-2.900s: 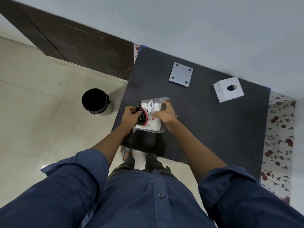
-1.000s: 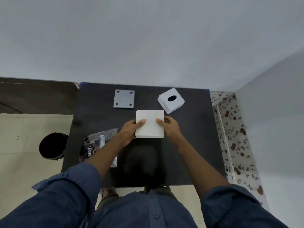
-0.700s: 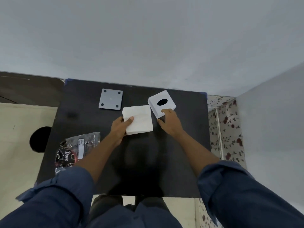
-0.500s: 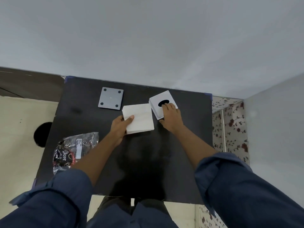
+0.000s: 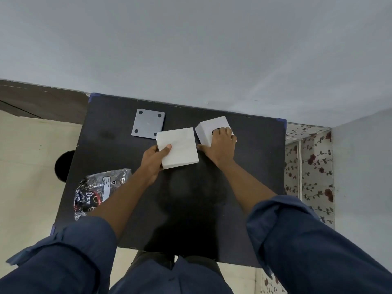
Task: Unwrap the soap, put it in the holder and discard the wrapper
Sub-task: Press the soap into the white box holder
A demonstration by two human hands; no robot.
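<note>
A square white block, the unwrapped soap [image 5: 180, 146], is held at its near-left corner by my left hand [image 5: 156, 159], thumb on top, just above the black table [image 5: 191, 209]. My right hand [image 5: 220, 145] rests on the white box-shaped holder [image 5: 206, 129], fingers curled over its top and covering the dark hole. The soap's right edge sits close beside the holder. The empty clear-and-black wrapper [image 5: 96, 192] lies crumpled near the table's left edge, untouched.
A grey square plate [image 5: 148, 123] with dark corner dots lies at the back of the table, partly under the soap's corner. A black bin [image 5: 63, 166] stands on the floor left of the table. A wall runs right behind the table.
Both hands drew the soap out of the wrapper, which now lies at the left. My right hand left the soap and moved onto the holder; my left hand alone keeps the soap.
</note>
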